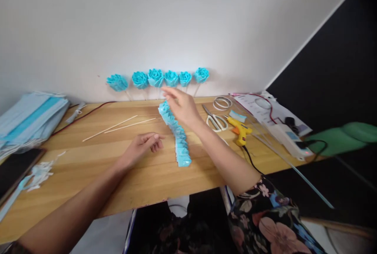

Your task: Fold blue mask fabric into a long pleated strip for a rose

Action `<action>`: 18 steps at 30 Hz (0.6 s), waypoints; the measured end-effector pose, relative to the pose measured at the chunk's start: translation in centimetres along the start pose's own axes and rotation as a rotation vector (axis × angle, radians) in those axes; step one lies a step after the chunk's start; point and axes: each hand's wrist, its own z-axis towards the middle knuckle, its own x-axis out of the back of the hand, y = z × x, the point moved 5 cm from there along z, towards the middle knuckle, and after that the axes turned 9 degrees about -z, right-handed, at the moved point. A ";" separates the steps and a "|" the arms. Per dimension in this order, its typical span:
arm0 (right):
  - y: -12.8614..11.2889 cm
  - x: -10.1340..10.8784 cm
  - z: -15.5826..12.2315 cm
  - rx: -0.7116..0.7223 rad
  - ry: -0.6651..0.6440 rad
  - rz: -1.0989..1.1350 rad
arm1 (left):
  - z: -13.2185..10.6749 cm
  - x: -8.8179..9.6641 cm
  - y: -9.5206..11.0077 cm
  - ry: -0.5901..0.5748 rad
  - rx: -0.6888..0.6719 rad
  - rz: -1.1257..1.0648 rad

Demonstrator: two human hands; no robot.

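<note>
My right hand [183,106] is raised over the far end of a folded light-blue strip [182,144], its fingers stretched toward the blue flowers; nothing shows in it. The strip, pleated into pointed petals, runs across the wooden table toward me. Just left of it, my left hand [145,147] rests with fingers curled in and thumb against them, and I see nothing held there. Two thin wooden sticks [129,125] lie beyond the left hand. Blue folded flowers on sticks, among them one at the middle [155,77], lean in a row against the wall.
On the right lie scissors [217,122], a yellow glue gun [240,130], a tape roll [222,103], and a power strip [290,140]. Stacked face masks [35,116], a phone [17,171] and white scraps [39,173] occupy the left. A cord crosses behind the masks.
</note>
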 end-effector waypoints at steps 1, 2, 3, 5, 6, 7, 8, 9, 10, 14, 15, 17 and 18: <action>-2.2 0.3 -1.4 0.066 -0.041 -0.011 | -0.1 0.1 0.1 0.004 -0.002 0.016; -4.0 0.5 -3.1 0.115 -0.090 -0.018 | -0.2 0.2 0.2 0.013 -0.003 0.035; -5.6 0.7 -5.0 0.164 -0.136 -0.025 | -0.3 0.3 0.2 0.024 -0.001 0.050; -7.3 0.9 -9.2 0.230 -0.208 -0.025 | -0.5 0.6 0.1 0.051 0.004 0.057; -7.4 1.1 -11.2 0.236 -0.229 -0.030 | -0.5 0.7 0.1 0.066 0.001 0.049; -6.9 1.3 -13.0 0.223 -0.234 -0.054 | -0.5 0.9 0.0 0.085 -0.009 0.035; -6.1 1.6 -14.5 0.190 -0.225 -0.089 | -0.5 1.1 0.0 0.106 -0.020 0.019; -5.2 2.0 -15.8 0.154 -0.221 -0.125 | -0.4 1.4 0.0 0.131 -0.030 0.007; -4.2 2.5 -16.9 0.120 -0.211 -0.156 | -0.4 1.6 0.0 0.158 -0.038 -0.003; -0.7 5.1 -19.7 -0.052 -0.163 -0.255 | -0.5 2.0 0.3 0.228 -0.051 -0.021; -0.2 5.6 -20.2 -0.089 -0.158 -0.274 | -0.5 1.9 0.5 0.235 -0.053 -0.013; 0.2 6.1 -20.7 -0.115 -0.168 -0.301 | -0.6 1.8 0.8 0.248 -0.057 0.010; 0.1 6.0 -20.8 -0.102 -0.181 -0.305 | -0.7 1.7 0.9 0.255 -0.059 0.023</action>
